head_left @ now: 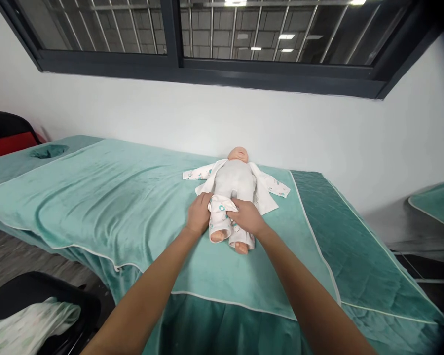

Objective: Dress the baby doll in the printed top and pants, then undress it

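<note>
A baby doll [235, 178] lies on its back on a teal blanket [133, 207], head toward the wall. Its white printed jacket [270, 186] is spread open under it, leaving the grey cloth torso bare. White printed trousers [222, 217] cover its legs, and both bare feet stick out at the bottom. My left hand [199, 214] is closed on the trousers' waistband at the doll's left hip. My right hand [247, 217] is closed on the waistband at the other hip.
The blanket covers a massage bed [355, 261] against the white wall, with a face hole [49, 151] at the far left end. A dark bin [40, 305] with pale printed cloth [25, 328] stands on the floor at lower left. Another teal-covered bed [438, 204] shows at right.
</note>
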Tool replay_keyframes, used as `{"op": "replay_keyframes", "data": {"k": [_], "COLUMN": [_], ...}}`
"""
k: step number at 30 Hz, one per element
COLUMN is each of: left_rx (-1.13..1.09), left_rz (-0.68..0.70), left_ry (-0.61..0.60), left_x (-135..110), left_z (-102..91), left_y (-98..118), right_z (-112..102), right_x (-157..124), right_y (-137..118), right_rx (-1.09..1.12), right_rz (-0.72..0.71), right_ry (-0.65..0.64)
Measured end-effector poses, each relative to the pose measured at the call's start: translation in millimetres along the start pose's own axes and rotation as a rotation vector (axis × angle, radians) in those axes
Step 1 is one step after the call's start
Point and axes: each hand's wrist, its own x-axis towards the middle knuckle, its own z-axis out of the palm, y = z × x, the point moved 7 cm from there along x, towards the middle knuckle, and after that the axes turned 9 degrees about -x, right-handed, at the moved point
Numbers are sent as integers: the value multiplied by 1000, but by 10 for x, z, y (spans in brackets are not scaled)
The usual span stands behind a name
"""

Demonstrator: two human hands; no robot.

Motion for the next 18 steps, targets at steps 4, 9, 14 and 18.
{"op": "replay_keyframes", "data": {"k": [4, 9, 14, 18], "left_rx": [8, 69, 52, -73], "left_rz": [14, 14, -25, -71], "left_ry": [-19, -27, -5, 10], "left_x": [126, 172, 143, 126], "left_z": [48, 76, 60, 36], "left_y": [-22, -54, -92, -136], "right_z": [-31, -44, -26, 6], "right_x": [19, 71, 133, 91], "right_y": [49, 162, 249, 301], "right_rx": [30, 105, 188, 373], "right_rz": [35, 110, 165, 113], "right_ry": [40, 63, 88, 30]}}
